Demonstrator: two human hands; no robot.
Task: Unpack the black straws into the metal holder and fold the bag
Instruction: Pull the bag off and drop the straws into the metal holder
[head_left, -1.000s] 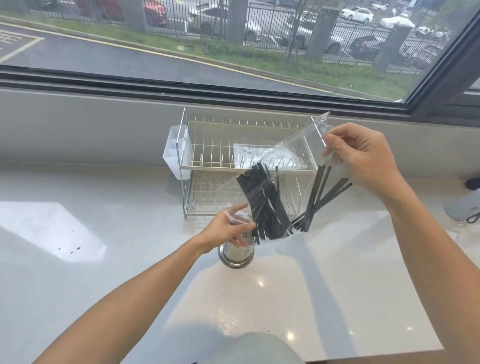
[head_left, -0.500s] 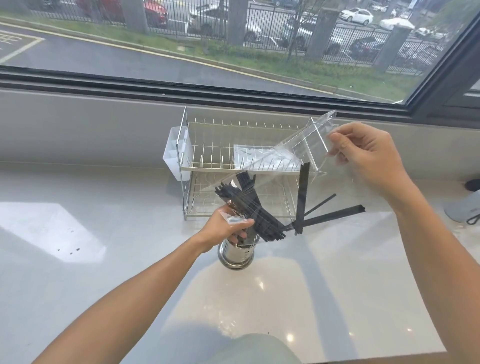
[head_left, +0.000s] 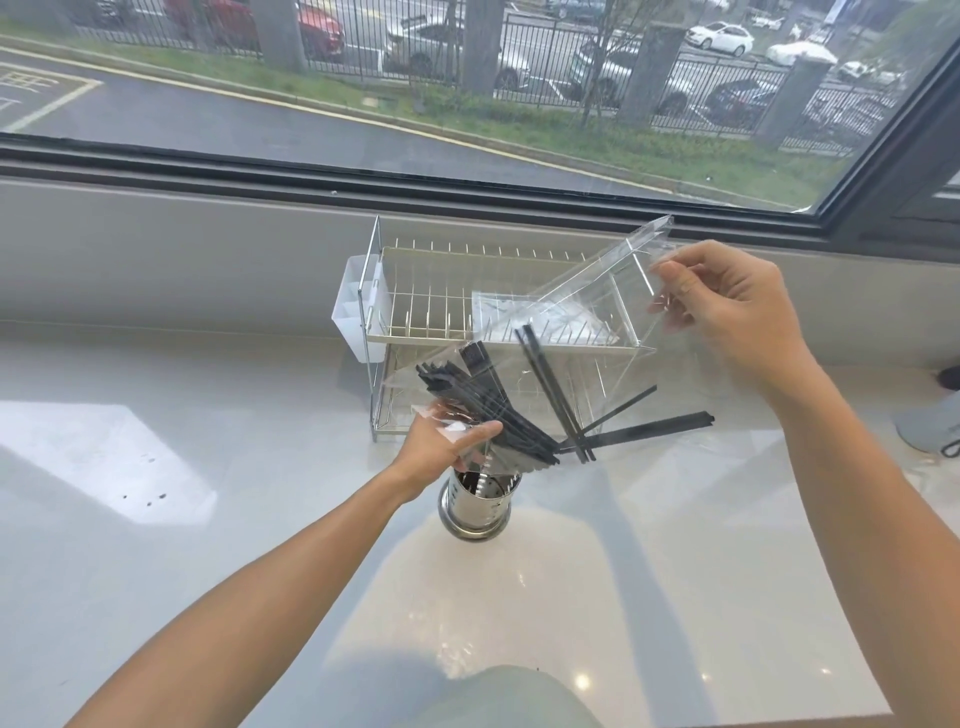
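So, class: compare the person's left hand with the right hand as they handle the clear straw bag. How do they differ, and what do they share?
1. The left hand is low, just above the metal holder; the right hand is raised.
2. The left hand grips the clear bag at its lower end, where the black straws bunch; the right hand pinches its upper end.

Both are bare and grip the same bag.

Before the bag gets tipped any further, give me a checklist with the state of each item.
1. Metal holder upright on the counter: ok.
2. Bag mouth over the holder: ok, left hand holds it there.
3. Right hand has the raised end: ok.
4. Black straws lined up with the mouth: not ok, several lie crosswise.
5. Straws already in the holder: cannot tell.
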